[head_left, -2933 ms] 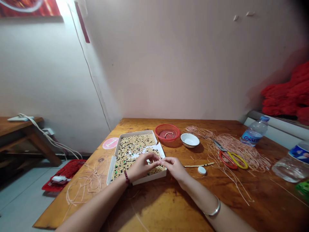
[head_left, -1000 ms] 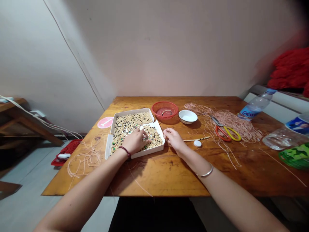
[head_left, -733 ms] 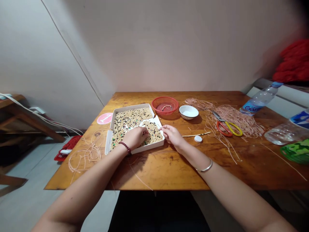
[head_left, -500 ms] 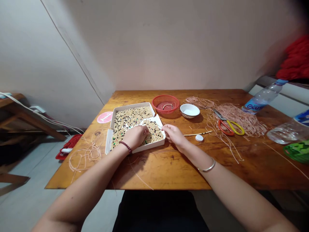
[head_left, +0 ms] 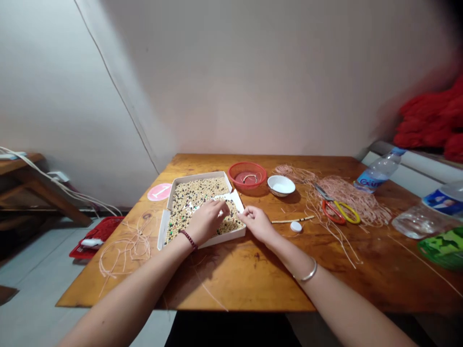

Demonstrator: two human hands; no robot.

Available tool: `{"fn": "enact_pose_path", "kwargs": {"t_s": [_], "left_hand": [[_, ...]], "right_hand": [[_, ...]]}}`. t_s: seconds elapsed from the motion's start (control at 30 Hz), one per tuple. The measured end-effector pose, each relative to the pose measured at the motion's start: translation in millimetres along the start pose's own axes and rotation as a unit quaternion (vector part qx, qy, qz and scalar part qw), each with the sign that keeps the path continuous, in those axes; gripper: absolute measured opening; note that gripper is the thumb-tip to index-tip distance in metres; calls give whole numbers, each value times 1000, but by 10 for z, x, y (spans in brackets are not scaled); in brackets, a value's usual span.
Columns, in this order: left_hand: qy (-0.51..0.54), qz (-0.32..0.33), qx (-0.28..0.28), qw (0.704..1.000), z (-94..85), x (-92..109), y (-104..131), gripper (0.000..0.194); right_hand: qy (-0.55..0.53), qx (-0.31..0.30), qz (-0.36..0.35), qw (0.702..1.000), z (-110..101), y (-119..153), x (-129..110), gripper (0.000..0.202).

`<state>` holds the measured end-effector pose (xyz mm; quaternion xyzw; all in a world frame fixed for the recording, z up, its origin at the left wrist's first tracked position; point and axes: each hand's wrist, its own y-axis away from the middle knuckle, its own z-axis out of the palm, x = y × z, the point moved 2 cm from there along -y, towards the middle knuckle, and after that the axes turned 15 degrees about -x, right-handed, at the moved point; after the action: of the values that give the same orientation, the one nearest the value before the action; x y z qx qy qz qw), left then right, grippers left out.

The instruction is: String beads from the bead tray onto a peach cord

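My left hand [head_left: 208, 219] is over the near part of a white box [head_left: 164, 229] of small beads [head_left: 198, 188], mostly cream with black, brown and green ones. Its fingers are curled together, and what they pinch, if anything, is hidden. At the box's right edge my right hand [head_left: 255, 222] is closed, thumb against forefinger, on a thin needle-like strand whose tip is hard to see. Just right of that hand, a beaded strand [head_left: 289, 220] of cream beads with a few dark ones lies on the table, behind a round white cap [head_left: 295, 226].
Behind the box stand a red basket [head_left: 248, 190] holding a short beaded strand and a white bowl [head_left: 281, 185]. Scissors [head_left: 336, 209] lie on heaped pink cord [head_left: 365, 205]. Plastic bottles [head_left: 378, 173] stand or lie at right. Loose cord [head_left: 126, 250] and a pink disc [head_left: 159, 192] lie left.
The view has tilted up, so the table sits lower in it. My left hand has lifted slightly from the beads with its fingers still bent; my right hand keeps its pinch near the box edge.
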<state>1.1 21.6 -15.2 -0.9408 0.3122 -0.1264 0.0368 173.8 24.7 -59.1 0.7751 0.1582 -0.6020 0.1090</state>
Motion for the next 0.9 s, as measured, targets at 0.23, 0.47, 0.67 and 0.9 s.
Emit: {"fn": "enact_pose_path", "kwargs": {"t_s": [0.23, 0.47, 0.67, 0.9], "left_hand": [[29, 27, 18, 999, -22, -11, 20, 8], [77, 22, -14, 997, -10, -13, 27, 8], [79, -15, -15, 997, -19, -22, 36, 10], [79, -28, -15, 996, -32, 1, 44, 11]], "right_hand": [[72, 33, -30, 996, 82, -21, -38, 24], [60, 36, -28, 997, 83, -42, -60, 21], [40, 35, -35, 998, 79, -72, -45, 21], [35, 30, -40, 998, 81, -83, -16, 20]]}}
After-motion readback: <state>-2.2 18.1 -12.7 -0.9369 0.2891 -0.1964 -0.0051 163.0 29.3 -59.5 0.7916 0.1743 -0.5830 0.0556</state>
